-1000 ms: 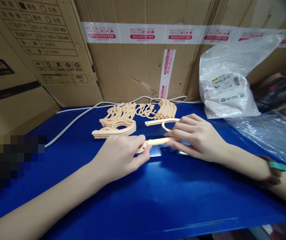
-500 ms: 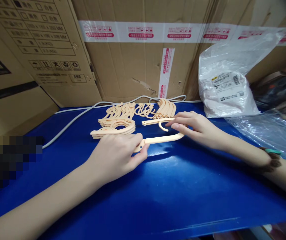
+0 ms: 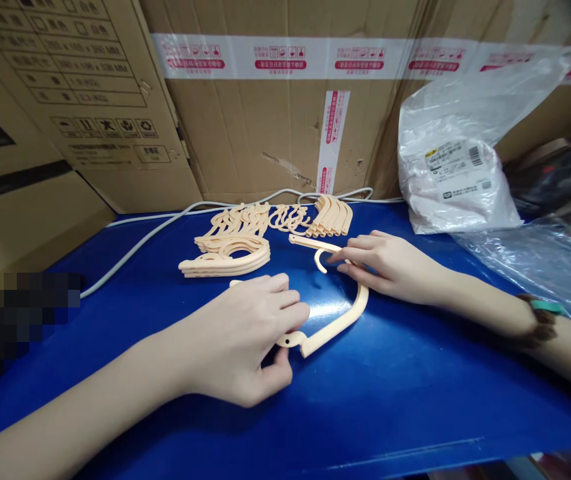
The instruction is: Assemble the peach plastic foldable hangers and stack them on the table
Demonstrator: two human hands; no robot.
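My left hand [image 3: 245,327] is closed around a cream plastic hanger arm [image 3: 289,341]; its rounded end with a small hole pokes out between thumb and fingers, the rest mostly covered by the hand. That end meets a curved hanger arm [image 3: 338,327], though I cannot tell whether the two are joined. My right hand [image 3: 385,267] pinches the curved arm's far side, where a small hook [image 3: 320,261] and a straight bar [image 3: 312,242] stick out from the fingertips. Just beyond my left hand lies a stack of assembled-looking cream hangers [image 3: 225,267].
Behind lie rows of loose hanger arms [image 3: 242,219], hooks [image 3: 290,218] and curved arms [image 3: 332,215] on the blue tabletop [image 3: 345,413]. A white cable [image 3: 140,248] runs along the back. Cardboard boxes [image 3: 260,127] form a wall; a plastic bag [image 3: 458,180] stands at right.
My left hand has moved towards me, swinging the near end of the curved arm down and opening a wider gap from the straight bar. My right hand stays nearly in place, slightly lower.
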